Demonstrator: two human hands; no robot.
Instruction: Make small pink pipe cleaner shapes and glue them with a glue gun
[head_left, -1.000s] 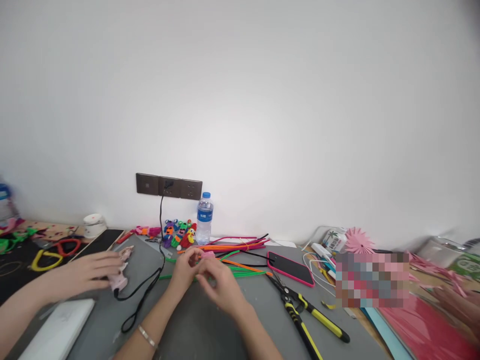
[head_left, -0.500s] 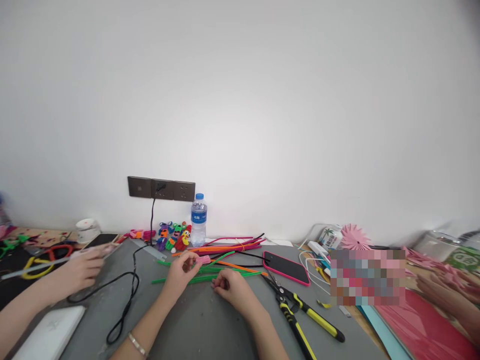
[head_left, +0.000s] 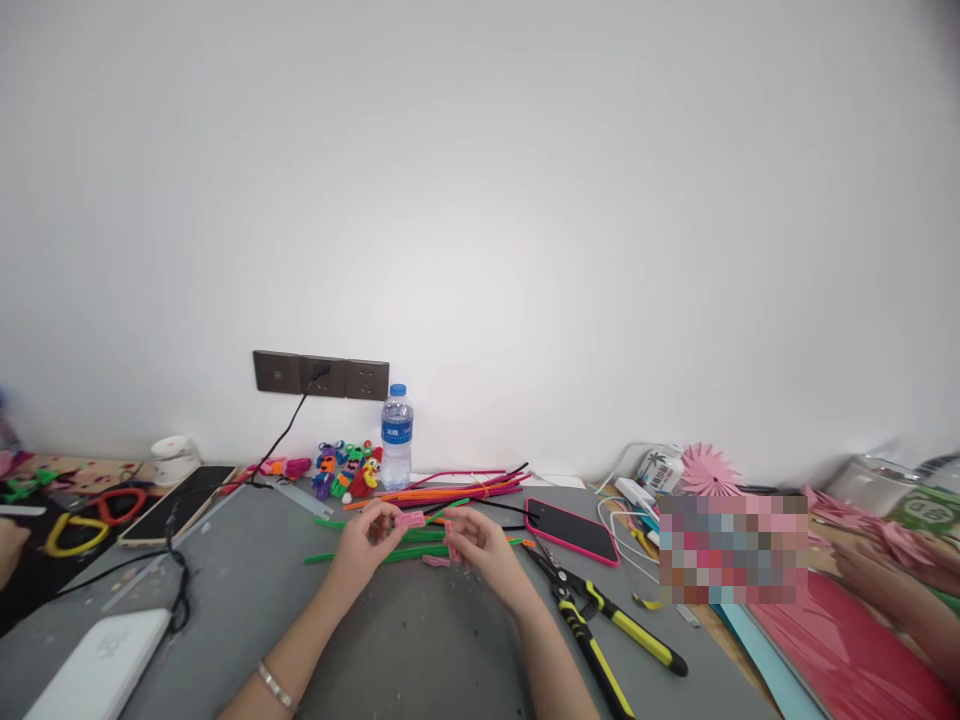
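Observation:
My left hand point(head_left: 369, 538) is pinched around a small folded pink pipe-cleaner piece point(head_left: 409, 520) at the middle of the grey mat. Just to its right, my right hand point(head_left: 477, 545) holds another short pink strip point(head_left: 450, 540) upright between thumb and fingers. The two pink pieces are a small gap apart. A third pink piece point(head_left: 436, 562) lies on the mat between the hands. Behind and beneath the fingers lie green pipe cleaners point(head_left: 405, 553). Further back is a bundle of orange and magenta pipe cleaners point(head_left: 450, 494).
Yellow-black pliers point(head_left: 592, 610) and a pink-cased phone point(head_left: 572, 531) lie to the right. A water bottle point(head_left: 397, 440) and small pipe-cleaner figures point(head_left: 349, 470) stand by the wall. On the left are a white power bank point(head_left: 101, 665), a black cable point(head_left: 178, 580) and another phone point(head_left: 178, 505).
My right hand has risen and now shows a pink strip in its fingers. Another person's hand at the left has drawn away to the edge, and the black cable has shifted left.

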